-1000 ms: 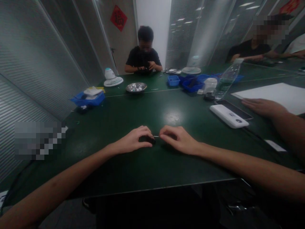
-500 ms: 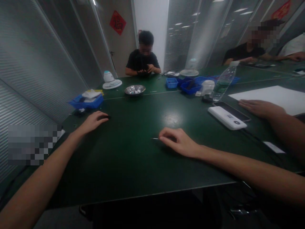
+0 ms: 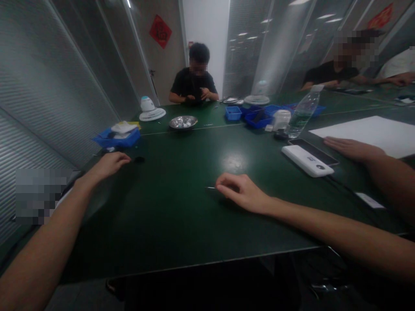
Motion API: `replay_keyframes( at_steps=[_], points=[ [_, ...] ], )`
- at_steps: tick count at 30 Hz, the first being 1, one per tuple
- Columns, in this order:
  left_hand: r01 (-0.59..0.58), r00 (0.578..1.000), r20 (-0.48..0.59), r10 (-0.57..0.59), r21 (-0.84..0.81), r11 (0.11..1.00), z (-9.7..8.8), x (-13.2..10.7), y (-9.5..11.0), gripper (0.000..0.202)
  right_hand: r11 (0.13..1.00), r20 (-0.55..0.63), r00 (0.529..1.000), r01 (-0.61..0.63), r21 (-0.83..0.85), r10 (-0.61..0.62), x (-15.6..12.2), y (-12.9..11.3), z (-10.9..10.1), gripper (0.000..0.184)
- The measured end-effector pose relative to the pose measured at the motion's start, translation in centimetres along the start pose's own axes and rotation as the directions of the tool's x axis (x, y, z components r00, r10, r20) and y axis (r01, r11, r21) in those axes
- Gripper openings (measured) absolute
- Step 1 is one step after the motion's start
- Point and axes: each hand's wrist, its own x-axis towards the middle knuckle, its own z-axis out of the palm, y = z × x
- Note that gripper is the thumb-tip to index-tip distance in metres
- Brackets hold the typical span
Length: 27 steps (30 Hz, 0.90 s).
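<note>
My left hand [image 3: 112,165] hovers low over the left of the table, its fingers pinched together with nothing visible in them. Just beyond those fingertips, apart from them, a small dark, roundish object [image 3: 139,160] lies on the green tabletop [image 3: 168,207]. Near the middle, my right hand [image 3: 243,192] rests on the table with thumb and fingers closed round a thin silver pointed tool [image 3: 210,187]. Only the tip of that tool sticks out to the left; the rest is hidden in the hand, so its kind is unclear.
Left stands a blue tray [image 3: 121,137]; farther back are a metal bowl [image 3: 183,123] and a white fan [image 3: 152,113]. To the right are a power bank [image 3: 306,160], a phone [image 3: 313,151], a bottle [image 3: 303,114] and another person's hand [image 3: 355,149] by white paper [image 3: 369,131].
My left hand has let go of the small dark object and drawn back to the left. The object stays on the table. My right hand has kept its place and grip.
</note>
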Motion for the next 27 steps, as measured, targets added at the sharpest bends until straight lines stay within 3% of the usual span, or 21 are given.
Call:
replay_keyframes(
  at_steps=[3,11,17,23,27],
  points=[
    [0.036,0.995,-0.097,-0.029,0.070,0.997,-0.3,-0.4,0.0,0.029,1.000,0.004,1.000,-0.004,0.003,0.004,0.0,-0.2,-0.1,0.023],
    [0.079,0.980,-0.182,-0.084,-0.032,0.996,-0.5,-1.4,2.7,0.034,1.000,0.015,1.000,0.003,0.002,-0.004,0.0,-0.1,0.0,0.024],
    [0.162,0.971,-0.135,-0.198,-0.240,0.957,-0.5,-1.3,3.6,0.035,1.000,0.025,1.000,0.001,0.002,-0.002,0.0,0.0,-0.1,0.025],
    [0.118,0.969,-0.202,-0.145,-0.141,0.983,-0.4,-1.1,4.4,0.035,1.000,0.021,1.000,-0.005,0.004,0.005,-0.1,-0.3,0.0,0.025],
    [0.049,0.971,-0.218,-0.097,-0.217,0.975,0.2,-0.7,4.5,0.034,1.000,0.026,1.000,-0.010,-0.002,0.010,0.0,-0.4,0.0,0.025]
  ],
)
